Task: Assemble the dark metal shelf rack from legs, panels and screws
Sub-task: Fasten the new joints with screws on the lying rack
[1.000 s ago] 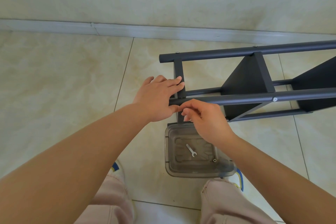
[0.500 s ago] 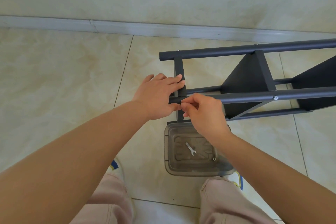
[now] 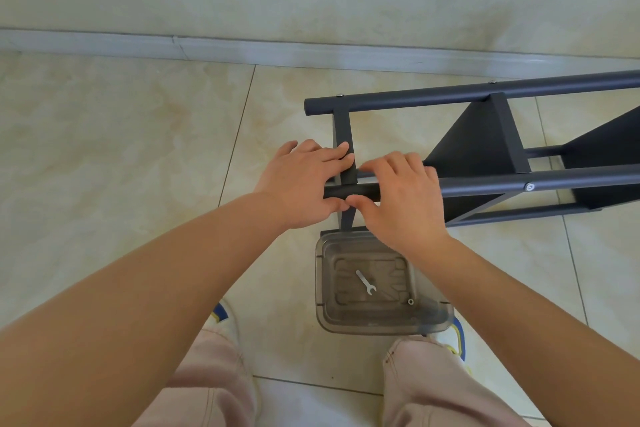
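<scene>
The dark metal rack lies on its side on the tiled floor, with its shelf panels [image 3: 478, 149] standing on edge. My left hand [image 3: 298, 184] rests at the end of the near upper leg [image 3: 485, 184], its straight fingers pressing on the end cross strip [image 3: 343, 128] and its thumb under the leg. My right hand [image 3: 401, 204] grips the same leg just to the right, fingers curled over the top and thumb below. A silver screw head [image 3: 529, 187] shows further along this leg. The far leg [image 3: 450, 94] runs parallel near the wall.
A clear plastic tray [image 3: 322, 288] sits on the floor between my feet, holding a small wrench [image 3: 365, 282] and a small nut [image 3: 410, 302]. The wall with its skirting board [image 3: 207, 45] lies just beyond the rack. Bare tiles stretch to the left.
My right hand has gone from pinching at the underside of the leg near the strip to lying over the leg, slightly to the right. My left hand has stayed in place.
</scene>
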